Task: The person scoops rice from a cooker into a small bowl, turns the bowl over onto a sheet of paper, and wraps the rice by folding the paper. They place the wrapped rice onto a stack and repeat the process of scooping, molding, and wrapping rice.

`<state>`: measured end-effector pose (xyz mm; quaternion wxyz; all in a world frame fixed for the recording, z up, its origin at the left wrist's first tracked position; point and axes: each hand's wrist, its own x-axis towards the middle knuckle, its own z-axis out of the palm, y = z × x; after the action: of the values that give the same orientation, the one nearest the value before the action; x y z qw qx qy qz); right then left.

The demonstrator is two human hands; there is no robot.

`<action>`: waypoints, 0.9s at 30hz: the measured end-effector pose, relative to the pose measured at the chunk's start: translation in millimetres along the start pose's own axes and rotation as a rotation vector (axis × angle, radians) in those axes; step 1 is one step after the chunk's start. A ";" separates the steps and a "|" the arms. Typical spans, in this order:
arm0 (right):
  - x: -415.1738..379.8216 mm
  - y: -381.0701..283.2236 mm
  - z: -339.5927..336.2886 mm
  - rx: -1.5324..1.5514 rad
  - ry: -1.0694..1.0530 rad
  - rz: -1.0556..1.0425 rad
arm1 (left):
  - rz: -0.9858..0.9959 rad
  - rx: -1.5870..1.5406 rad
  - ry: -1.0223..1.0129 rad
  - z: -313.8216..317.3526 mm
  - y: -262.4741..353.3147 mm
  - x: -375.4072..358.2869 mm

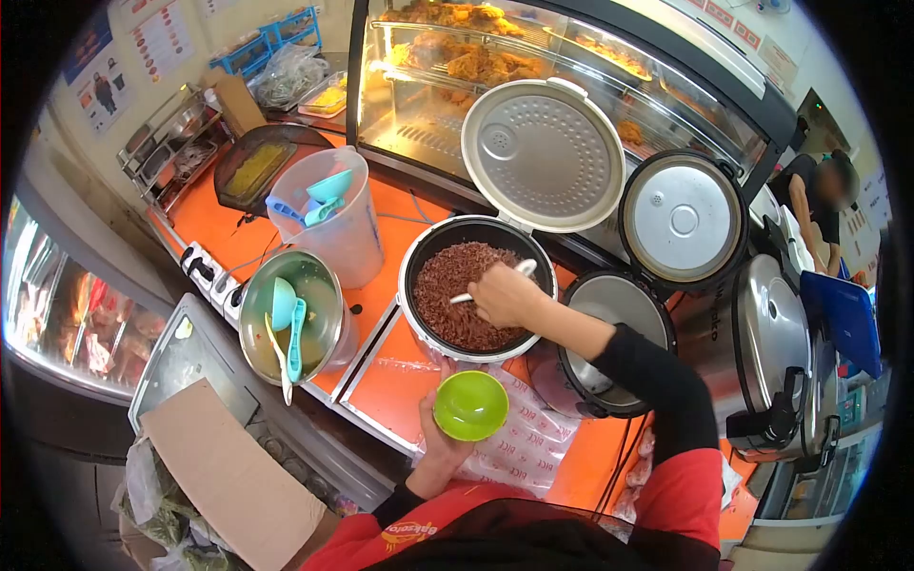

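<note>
My right hand [502,297] is closed round the handle of a white spoon [524,269] over an open rice cooker. Reddish-brown rice [452,276] fills much of the cooker's dark inner pot, and the hand hides part of it. Below the cooker, my left hand [443,433] holds a small green bowl [471,405], its inside facing up with no rice visible in it. Under the bowl lies a printed plastic sheet [533,428]. The cooker's round lid [543,152] stands raised behind the pot.
A second open cooker [619,314] and a large closed one [776,333] stand right. Left are a steel pot [319,352] with utensils and a plastic jug [347,243]. Behind is a glass food cabinet [409,133]. Another person [809,205] is at far right.
</note>
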<state>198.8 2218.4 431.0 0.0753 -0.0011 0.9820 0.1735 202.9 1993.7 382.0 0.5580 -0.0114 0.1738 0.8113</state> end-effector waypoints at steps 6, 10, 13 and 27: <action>-27.5 42.4 -7.4 -0.048 -0.006 0.434 | 0.221 -0.196 0.267 1.1 11.0 -4.6; -9.4 35.3 43.5 -0.024 -0.024 0.610 | 0.214 -0.123 0.270 3.0 29.6 -8.4; -5.4 -1.6 11.5 -0.020 -0.153 0.541 | 0.297 0.095 0.198 -4.2 44.2 -5.3; -47.7 12.5 -43.0 0.369 -0.439 0.474 | 0.179 2.680 -0.008 64.8 58.7 148.8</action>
<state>239.3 2214.4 482.2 0.2410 0.2771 0.9301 0.0025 104.8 2128.4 427.0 0.0851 0.5533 0.8271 0.0506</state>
